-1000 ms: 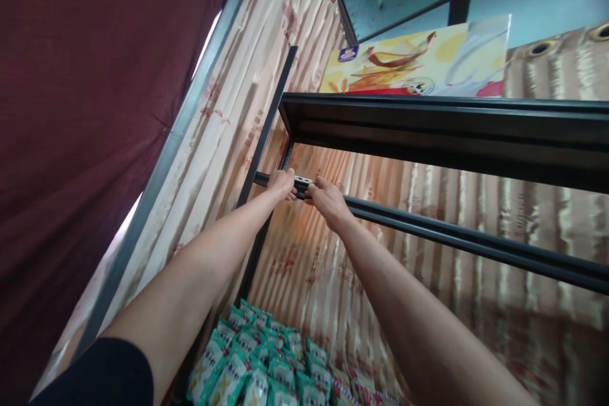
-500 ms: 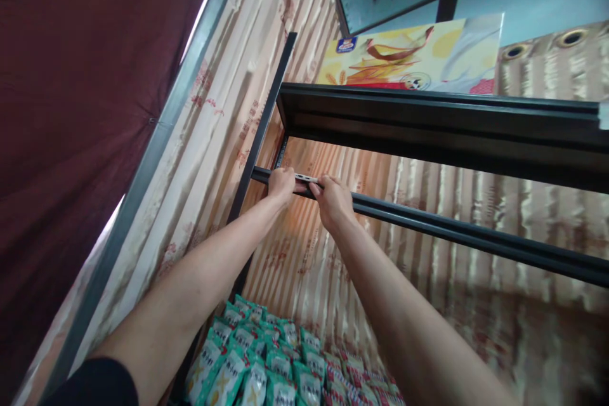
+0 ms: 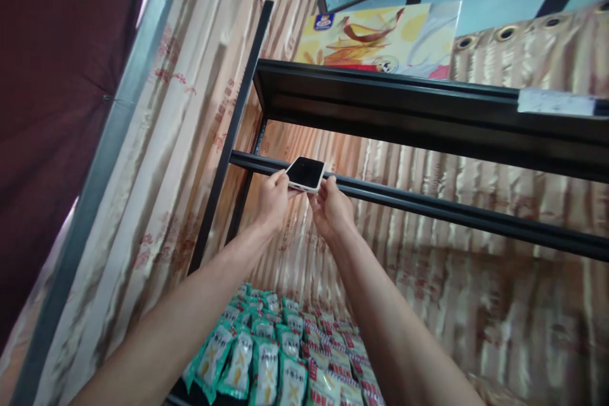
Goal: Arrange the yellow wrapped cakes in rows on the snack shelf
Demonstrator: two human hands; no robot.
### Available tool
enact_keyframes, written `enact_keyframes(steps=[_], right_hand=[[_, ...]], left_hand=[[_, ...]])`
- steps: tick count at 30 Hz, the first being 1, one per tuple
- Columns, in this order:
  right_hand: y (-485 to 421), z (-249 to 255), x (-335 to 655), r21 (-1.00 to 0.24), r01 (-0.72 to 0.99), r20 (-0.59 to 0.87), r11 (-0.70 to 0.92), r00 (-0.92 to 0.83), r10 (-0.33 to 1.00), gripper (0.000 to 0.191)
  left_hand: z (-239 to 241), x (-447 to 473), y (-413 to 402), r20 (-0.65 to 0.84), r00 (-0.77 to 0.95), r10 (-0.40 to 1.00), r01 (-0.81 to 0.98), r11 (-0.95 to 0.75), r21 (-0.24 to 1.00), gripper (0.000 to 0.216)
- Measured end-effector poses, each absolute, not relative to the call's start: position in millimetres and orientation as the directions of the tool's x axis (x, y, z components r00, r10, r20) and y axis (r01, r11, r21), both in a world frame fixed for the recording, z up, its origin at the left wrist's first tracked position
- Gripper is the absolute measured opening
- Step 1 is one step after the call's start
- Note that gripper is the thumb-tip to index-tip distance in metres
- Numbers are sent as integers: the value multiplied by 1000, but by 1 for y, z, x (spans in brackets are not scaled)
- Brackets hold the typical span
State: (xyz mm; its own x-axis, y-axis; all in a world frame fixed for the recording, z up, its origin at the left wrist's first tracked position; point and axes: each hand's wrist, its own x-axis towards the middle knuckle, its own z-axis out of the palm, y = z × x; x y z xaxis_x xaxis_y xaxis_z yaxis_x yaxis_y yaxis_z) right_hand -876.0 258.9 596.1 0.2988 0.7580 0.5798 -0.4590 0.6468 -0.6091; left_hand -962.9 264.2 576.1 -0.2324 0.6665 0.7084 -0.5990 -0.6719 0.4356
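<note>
A white-edged phone (image 3: 305, 174) with a dark screen is held up in front of a black metal shelf rail (image 3: 428, 204). My left hand (image 3: 273, 195) grips the phone's near left corner with closed fingers. My right hand (image 3: 330, 204) pinches its near right corner. Both arms reach up and forward from the bottom of the view. The phone's screen faces up toward me.
A black shelf frame (image 3: 390, 101) carries a yellow printed box (image 3: 380, 43) on top. Several green and red snack packets (image 3: 266, 361) lie on the shelf below. A striped beige curtain (image 3: 200, 114) hangs behind, with dark red cloth (image 3: 52, 63) at left.
The phone was edge-on at the rail with both hands on it; now it is tilted so its dark screen shows. The view has shifted, so the shelf sits further left and lower packets show more.
</note>
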Motion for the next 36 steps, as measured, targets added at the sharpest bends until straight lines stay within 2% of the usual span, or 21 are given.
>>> enact_keyframes(steps=[4,7,13,19,25,28,31,36], right_hand=[[245,578,-850,-651,-324,607,687,321,727,34],[228,565,-830,-695,-259,570,671,369,734,39],[195,522,-788,-772,-338,340,539,496,799,41],[172,457,-741,-825,-424,206,373,389,898,44],[159,406,-711,-850,-436,153,295,332,931,43],[157,387,-712,-866,-432,121,252,309,943,44],[156,369,-725,-876,-432,95,213,278,956,47],[147,347,-752,-869,-461,51,183,285,957,55]], left_hand=[[551,-940,242,706,-143,694,-599,-629,496,29],[524,-918,228,666,-115,737,-610,-582,538,31],[452,-869,197,573,-27,819,-692,-429,581,33],[388,-831,172,355,103,929,-777,-148,612,34],[354,-808,155,181,287,941,-811,138,569,33],[344,-809,148,170,315,934,-832,185,522,26],[336,-817,143,132,303,944,-849,204,488,30],[324,-835,136,-6,237,972,-875,216,434,30]])
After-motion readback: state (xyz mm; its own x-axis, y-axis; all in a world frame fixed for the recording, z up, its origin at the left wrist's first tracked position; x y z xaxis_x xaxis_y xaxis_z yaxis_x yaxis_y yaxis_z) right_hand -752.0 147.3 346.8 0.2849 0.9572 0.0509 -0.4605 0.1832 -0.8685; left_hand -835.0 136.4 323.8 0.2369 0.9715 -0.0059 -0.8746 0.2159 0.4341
